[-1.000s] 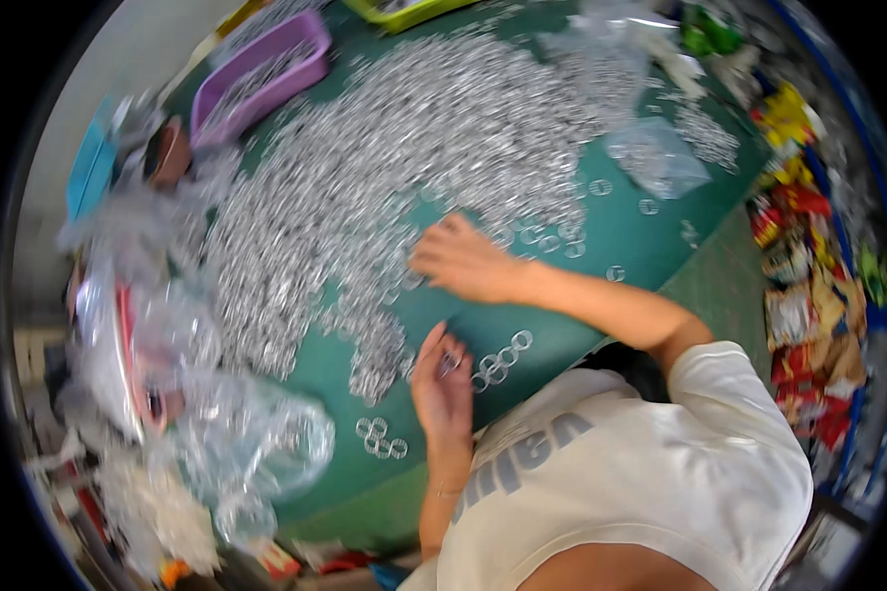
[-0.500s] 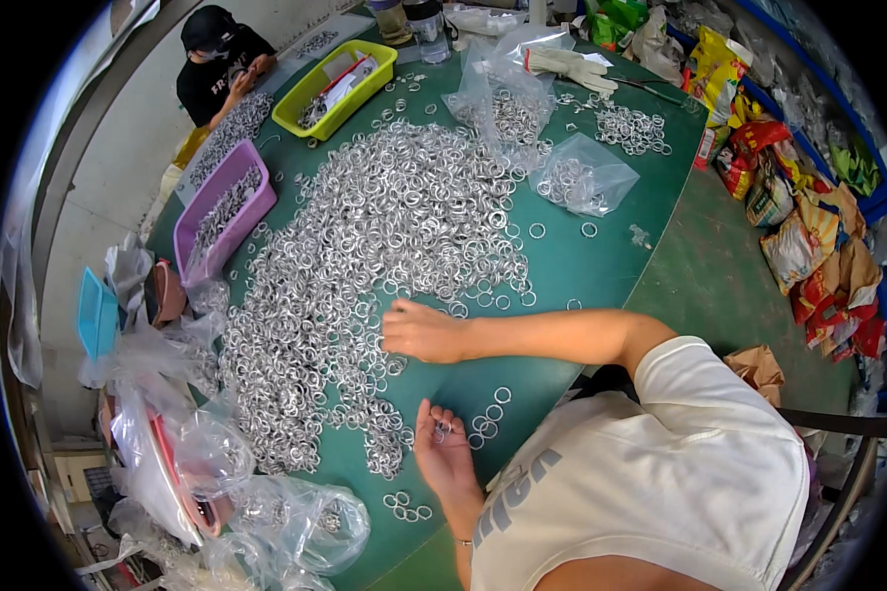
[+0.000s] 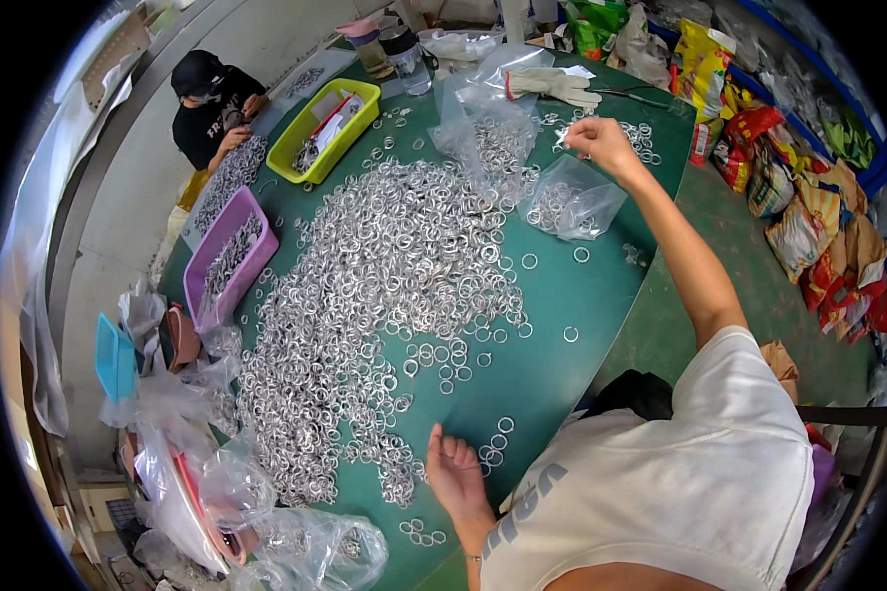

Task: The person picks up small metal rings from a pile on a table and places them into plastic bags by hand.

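Out at the fingertips [image 3: 573, 144] of the right hand [image 3: 605, 146], small silvery pieces [image 3: 561, 138].

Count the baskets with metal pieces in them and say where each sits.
2: the yellow-green basket toward the far left, and the purple basket nearer, to its left. The plastic bags at lower left may hide others.

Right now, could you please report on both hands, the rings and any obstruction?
Right hand: at small silvery pieces, hold unclear. Left hand: loosely curled, contents unclear. Metal rings: mostly heaped, some loose. Possibly in the way: clear bag near right hand.
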`<state>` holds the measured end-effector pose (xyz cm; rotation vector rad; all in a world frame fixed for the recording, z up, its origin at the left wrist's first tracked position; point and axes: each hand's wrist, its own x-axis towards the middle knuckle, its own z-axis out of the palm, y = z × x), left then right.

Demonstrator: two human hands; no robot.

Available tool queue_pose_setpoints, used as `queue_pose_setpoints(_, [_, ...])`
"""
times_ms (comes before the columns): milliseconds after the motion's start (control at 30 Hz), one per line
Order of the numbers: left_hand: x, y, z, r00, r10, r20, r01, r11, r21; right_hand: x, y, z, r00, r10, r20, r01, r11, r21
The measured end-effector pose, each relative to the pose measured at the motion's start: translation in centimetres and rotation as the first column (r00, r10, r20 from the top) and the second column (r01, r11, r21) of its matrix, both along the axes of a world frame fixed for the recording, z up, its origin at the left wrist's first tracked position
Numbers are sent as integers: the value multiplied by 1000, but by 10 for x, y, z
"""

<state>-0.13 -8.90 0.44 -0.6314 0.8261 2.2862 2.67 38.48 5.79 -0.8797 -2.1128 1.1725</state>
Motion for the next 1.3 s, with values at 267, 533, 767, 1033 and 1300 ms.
queue_pose_setpoints(267, [2,5,1,999,-45,14,46,999,-3,-42,71,-53,989,-73,132,74,997,0])
queue_pose_setpoints(533, [6,15,5,993,-105,-44,104,994,-36,-64,84,-72,950,-72,305,61,997,47])
queue_pose_setpoints(767, [5,24,5,992,-112,-50,110,993,-48,-49,94,-74,951,22,307,-70,987,146])
queue_pose_setpoints(1033, [9,26,7,997,-71,-35,64,985,-160,-29,-38,20,854,158,495,-366,860,357])
queue_pose_setpoints(1300, [11,28,10,990,-132,-59,128,990,-64,-62,-196,-27,722,549,420,-686,494,534])
